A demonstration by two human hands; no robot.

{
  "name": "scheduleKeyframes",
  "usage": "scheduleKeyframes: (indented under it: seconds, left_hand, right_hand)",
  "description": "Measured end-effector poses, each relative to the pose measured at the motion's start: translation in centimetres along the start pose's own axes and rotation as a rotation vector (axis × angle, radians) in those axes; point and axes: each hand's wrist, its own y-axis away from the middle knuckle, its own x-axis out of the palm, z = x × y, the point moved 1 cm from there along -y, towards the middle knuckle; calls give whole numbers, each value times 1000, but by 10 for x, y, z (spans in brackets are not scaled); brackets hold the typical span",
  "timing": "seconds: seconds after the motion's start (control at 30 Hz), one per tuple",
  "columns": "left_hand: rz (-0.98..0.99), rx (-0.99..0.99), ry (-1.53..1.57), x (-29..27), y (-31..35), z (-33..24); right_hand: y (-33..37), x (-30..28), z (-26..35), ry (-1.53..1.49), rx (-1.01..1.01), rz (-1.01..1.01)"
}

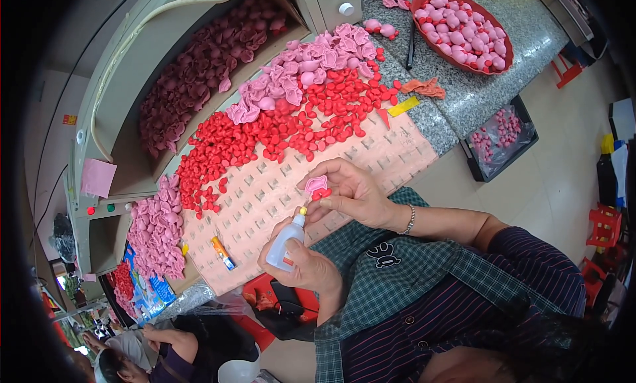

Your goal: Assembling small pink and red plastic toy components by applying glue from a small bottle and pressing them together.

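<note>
My left hand (306, 267) is wrapped round a translucent white squeeze bottle (286, 244) with a yellow tip, pointing up toward my other hand. My right hand (354, 196), with a bracelet at the wrist, pinches a small ruffled pink piece (316, 183) that has a red part (322, 193) against its lower side. The bottle's tip is close below that piece; whether they touch I cannot tell. Beyond my hands, many small red oval pieces (291, 128) are spread over the peach patterned mat (265, 184). Ruffled pink pieces (331, 52) are heaped behind them.
An orange glue-stick-like tube (223, 253) lies on the mat. More pink pieces (156, 227) are piled at left, others inside the grey machine's opening (205, 65). A red bowl (462, 32) of pink-and-red pieces stands on the granite counter (457, 95). A black crate (503, 141) sits on the floor. Another person (152, 350) is at lower left.
</note>
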Motion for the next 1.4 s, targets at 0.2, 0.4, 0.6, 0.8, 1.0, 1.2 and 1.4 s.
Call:
scheduleKeyframes:
  seconds: [0.2,0.4,0.6,0.8,1.0,1.2,1.4]
  left_hand:
    - [-14,-15,-6,2,0,-3]
    - [-14,-31,65,6,0,-5]
    - [-32,-51,69,9,0,-5]
    - [-35,-57,52,7,-1,-3]
    - [-34,-68,45,7,0,-4]
    - [-26,-67,33,7,-1,-5]
    - [-30,-92,80,4,1,-3]
  right_hand:
    - [1,0,-2,-4,-12,6]
    - [0,-1,-1,-43,22,-4]
    - [0,-1,-1,-38,2,-6]
    - [1,-1,0,-37,2,-2]
    - [1,-1,1,-26,-5,-3]
    - [1,0,1,-13,3,-5]
    - [1,0,4,-42,33,-9]
